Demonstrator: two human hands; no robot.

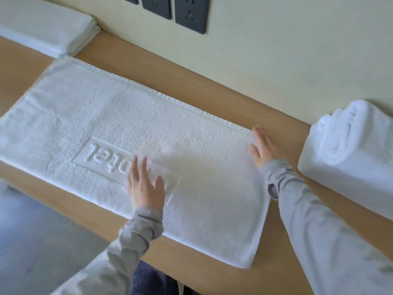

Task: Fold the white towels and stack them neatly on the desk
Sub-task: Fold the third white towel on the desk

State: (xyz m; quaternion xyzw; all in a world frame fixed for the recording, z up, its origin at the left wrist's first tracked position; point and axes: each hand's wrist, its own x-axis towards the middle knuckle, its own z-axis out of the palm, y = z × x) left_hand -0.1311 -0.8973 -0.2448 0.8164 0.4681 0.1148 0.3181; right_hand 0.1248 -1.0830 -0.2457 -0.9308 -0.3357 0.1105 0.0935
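Observation:
A white towel (119, 128) with a raised "hotel" woven into it lies spread flat across the wooden desk (212, 96). My left hand (145, 184) rests flat on it near the lettering, fingers straight and spread. My right hand (264, 145) lies flat along the towel's right edge, fingers straight and pointing to the wall. A stack of folded white towels (44, 26) sits at the far left of the desk. On the right stands a pile of white towels (348, 158) with a rolled one on top.
The desk runs along a cream wall (297, 50) with dark socket plates (191, 13) above it. The desk's front edge is close to my body, and grey floor (42, 231) shows below at the left.

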